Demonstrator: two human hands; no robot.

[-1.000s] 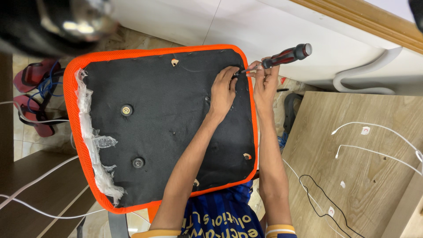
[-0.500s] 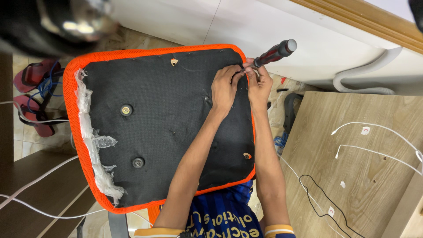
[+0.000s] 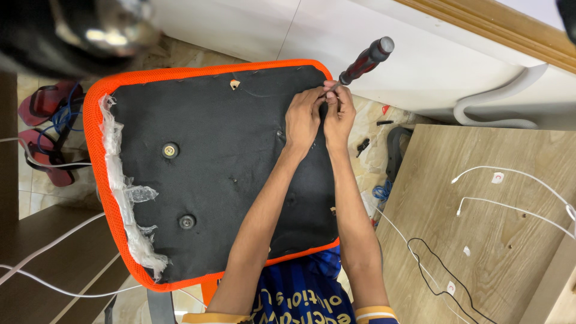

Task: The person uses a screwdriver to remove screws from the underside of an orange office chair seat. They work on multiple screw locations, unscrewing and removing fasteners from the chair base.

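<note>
We pinch the stiff screwdriver [image 3: 364,61] low in our right hand [image 3: 339,114], left hand [image 3: 302,117] pressing the soft seat cushion [image 3: 228,162] fabric.

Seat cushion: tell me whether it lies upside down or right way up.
Upside down: the seat cushion shows its black underside with metal bolt inserts.
</note>
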